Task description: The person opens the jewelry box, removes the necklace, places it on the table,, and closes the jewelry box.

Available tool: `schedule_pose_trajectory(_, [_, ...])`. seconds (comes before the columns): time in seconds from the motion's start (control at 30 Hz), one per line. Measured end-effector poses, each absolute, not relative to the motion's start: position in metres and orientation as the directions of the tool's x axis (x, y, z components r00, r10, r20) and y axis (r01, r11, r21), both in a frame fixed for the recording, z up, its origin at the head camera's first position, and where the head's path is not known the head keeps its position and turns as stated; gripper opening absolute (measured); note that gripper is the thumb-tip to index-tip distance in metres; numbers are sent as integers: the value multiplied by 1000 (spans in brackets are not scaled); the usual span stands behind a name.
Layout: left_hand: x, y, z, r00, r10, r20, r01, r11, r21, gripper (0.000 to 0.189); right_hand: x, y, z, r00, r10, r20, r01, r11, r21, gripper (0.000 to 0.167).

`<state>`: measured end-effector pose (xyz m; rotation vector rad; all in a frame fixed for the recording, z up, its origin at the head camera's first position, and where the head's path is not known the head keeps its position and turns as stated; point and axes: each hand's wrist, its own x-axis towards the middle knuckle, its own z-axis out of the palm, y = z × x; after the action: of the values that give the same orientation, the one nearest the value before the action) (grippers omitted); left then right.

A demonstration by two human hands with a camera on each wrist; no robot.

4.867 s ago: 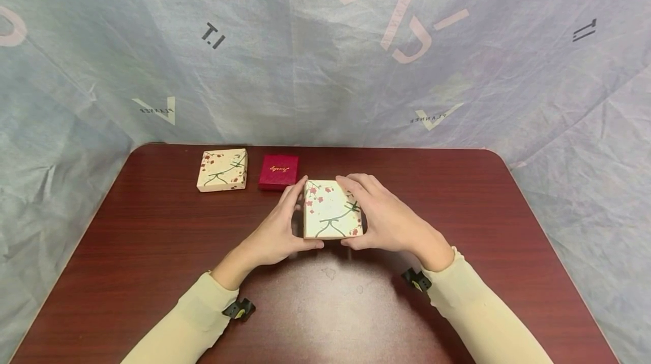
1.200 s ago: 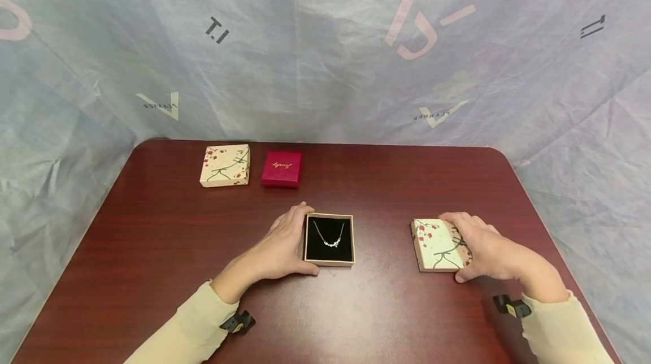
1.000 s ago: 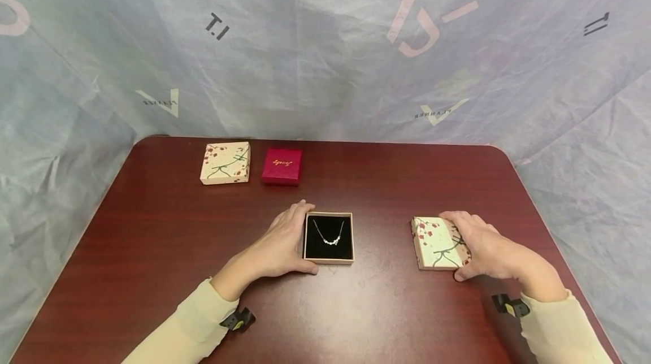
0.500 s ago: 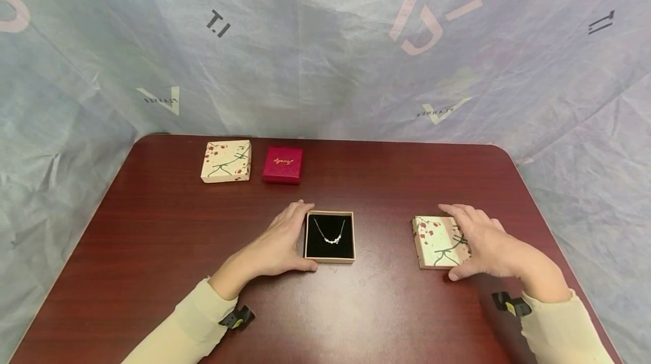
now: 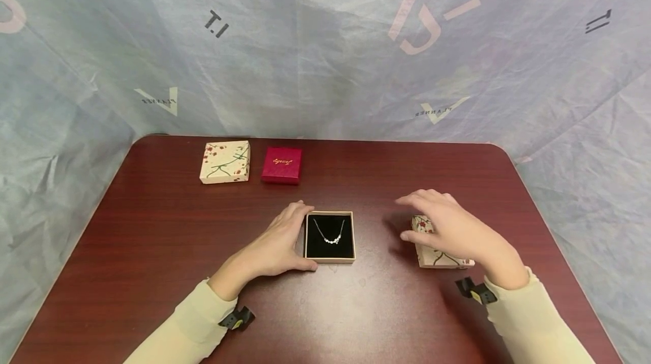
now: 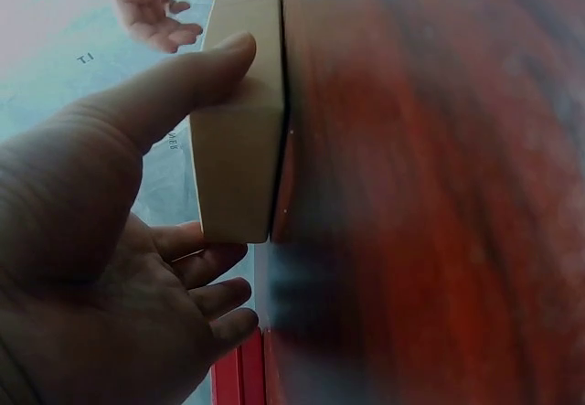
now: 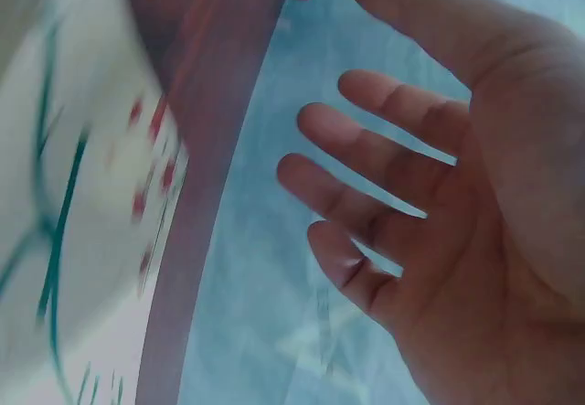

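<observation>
Here on the desk point(image 5: 351, 307), the left hand point(image 5: 274, 244) grips a square open box point(image 5: 329, 260) by its left side: pale tan walls, black lining point(image 5: 315, 250), a fine silver necklace point(image 5: 333, 241) curving to a sparkling bottom! Rightward, the right hand point(image 5: 452, 228), thumb and fingers wide apart, hovers over a red-blossomed cream lid point(image 5: 440, 260). Beyond, a crimson box point(image 5: 281, 167) and a blossom-patterned box point(image 5: 225, 162).

Floral lid point(image 5: 432, 256), perhaps half hidden

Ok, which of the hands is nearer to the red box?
Left. The left hand holds the open box, just in front of the red box; the right hand hovers farther right, over the floral lid.
</observation>
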<state>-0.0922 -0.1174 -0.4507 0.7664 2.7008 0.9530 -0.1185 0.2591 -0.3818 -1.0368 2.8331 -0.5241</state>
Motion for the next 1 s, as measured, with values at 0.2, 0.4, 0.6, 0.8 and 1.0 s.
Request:
schedule_pose_trajectory(0.2, [-93,-117,-451,-854,521,-7,401,666,629,115,-126,223,-387,-690,-699,185,-719,634,-286,31])
schedule_pose_trajectory(0.4, [-93,-118,-451,-857,515,-7,395,665,635,115,-129,187,-401,-660,-704,264,-752,619,-226,16])
schedule_pose_trajectory(0.6, [-92,-118,-450,-857,516,-4,396,663,636,115,-130,162,-414,-679,-696,233,-733,657,-176,8])
schedule_pose_trajectory(0.8, [-91,-119,-451,-856,516,-5,398,667,629,114,-128,145,-422,-729,-665,162,-681,727,-81,10])
schedule_pose_trajectory(1.0, [-91,-120,-450,-850,526,4,407,653,639,110,-121,134,-424,-768,-628,128,-633,774,4,6])
